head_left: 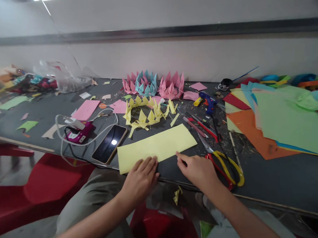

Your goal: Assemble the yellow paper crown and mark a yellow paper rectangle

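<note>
A long strip of folded yellow paper (157,142) lies slanted on the table near its front edge. My left hand (142,171) rests on the lower edge of the paper, fingers stretched out and flat. At the paper's lower right edge, the index finger of my right hand (197,168) touches it, while the other fingers are partly bent and hold nothing. Scissors with red and yellow handles (225,168) lie just beyond my right hand. Behind the paper sits a yellow paper crown (141,115). A phone (109,143) lies left of the strip.
Pink paper crowns (172,86) and a blue one (147,84) stand by the wall. A blue glue gun (209,103) and red-handled cutters (208,128) lie right of centre. Coloured sheets (287,115) fill the right side. A purple power adapter (81,132) with cables sits left.
</note>
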`<state>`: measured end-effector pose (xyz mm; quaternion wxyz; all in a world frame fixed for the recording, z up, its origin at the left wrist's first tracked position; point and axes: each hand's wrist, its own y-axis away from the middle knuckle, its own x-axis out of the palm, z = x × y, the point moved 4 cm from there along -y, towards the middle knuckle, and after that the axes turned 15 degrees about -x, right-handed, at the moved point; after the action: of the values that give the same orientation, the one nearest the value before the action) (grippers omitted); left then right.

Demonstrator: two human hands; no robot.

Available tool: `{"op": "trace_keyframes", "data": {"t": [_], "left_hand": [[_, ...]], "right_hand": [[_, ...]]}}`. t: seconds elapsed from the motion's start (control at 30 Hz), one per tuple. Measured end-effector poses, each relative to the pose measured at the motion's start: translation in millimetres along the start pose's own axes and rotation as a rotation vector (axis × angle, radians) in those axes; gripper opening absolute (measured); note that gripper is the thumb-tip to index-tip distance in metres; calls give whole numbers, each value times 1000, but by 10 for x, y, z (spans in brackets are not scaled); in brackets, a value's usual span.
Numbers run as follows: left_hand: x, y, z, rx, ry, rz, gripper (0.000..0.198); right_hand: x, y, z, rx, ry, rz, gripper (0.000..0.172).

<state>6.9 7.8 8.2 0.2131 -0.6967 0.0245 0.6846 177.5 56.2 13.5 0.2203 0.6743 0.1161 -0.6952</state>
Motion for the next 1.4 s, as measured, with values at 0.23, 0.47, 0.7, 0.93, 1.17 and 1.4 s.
{"op": "trace_keyframes", "data": {"t": [0.23,0.47,0.7,0.93,1.17,1.4], "left_hand": [[-123,199,218,-25,47,-76,30],[-203,335,523,96,52,-66,32],[-233,452,715,42,76,-109,27],[-279,351,789,-42,-14,-144,24],[-69,12,38,-84,45,5,34],[200,-144,-492,-103,100,67,55]], "right_hand": [[-3,27,-26,21,-38,-5,36],[7,26,-14,-1,-11,-29,36],[2,49,52,-58,48,5,38],[30,100,65,-57,38,-30,38],[40,90,92,-54,29,-23,38],[29,97,63,-60,36,-34,39]]}}
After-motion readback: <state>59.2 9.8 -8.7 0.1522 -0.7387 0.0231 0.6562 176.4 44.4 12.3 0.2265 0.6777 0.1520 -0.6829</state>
